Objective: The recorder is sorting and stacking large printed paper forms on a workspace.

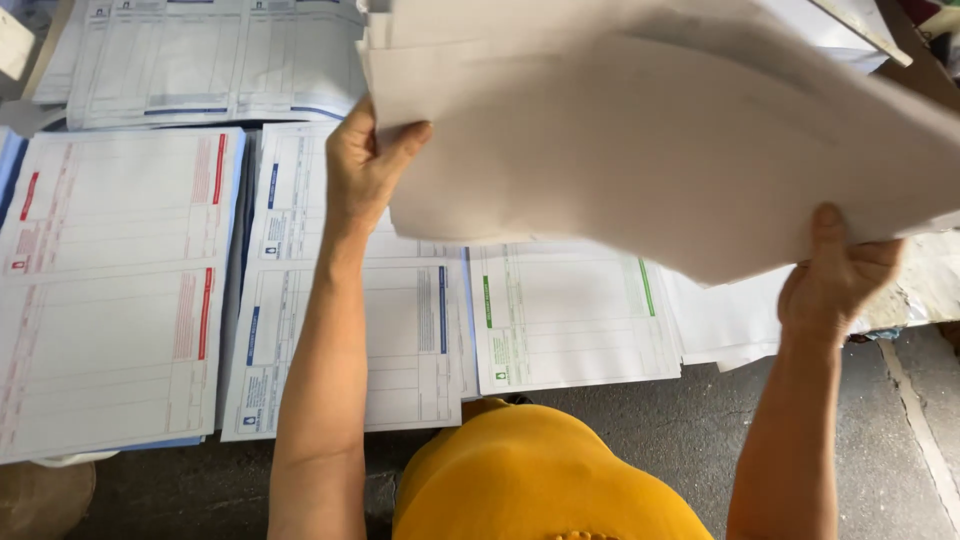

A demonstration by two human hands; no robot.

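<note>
I hold a thick stack of blank white paper sheets (640, 130) up in the air with both hands. My left hand (362, 165) grips the stack's left edge, thumb on top. My right hand (832, 280) grips its lower right corner, where the sheets bend downward. The raised stack hides much of what lies beneath it. Below it lie piles of printed forms: one with red bars (110, 290) at the left, one with blue bars (400, 330) under my left forearm, and one with green bars (570, 320) in the middle.
More blue-lined forms (200, 60) lie at the far left. Plain white sheets (730, 320) stick out right of the green pile. Grey concrete floor (660, 430) runs along the near side. My yellow-clad knee (530, 470) fills the bottom centre.
</note>
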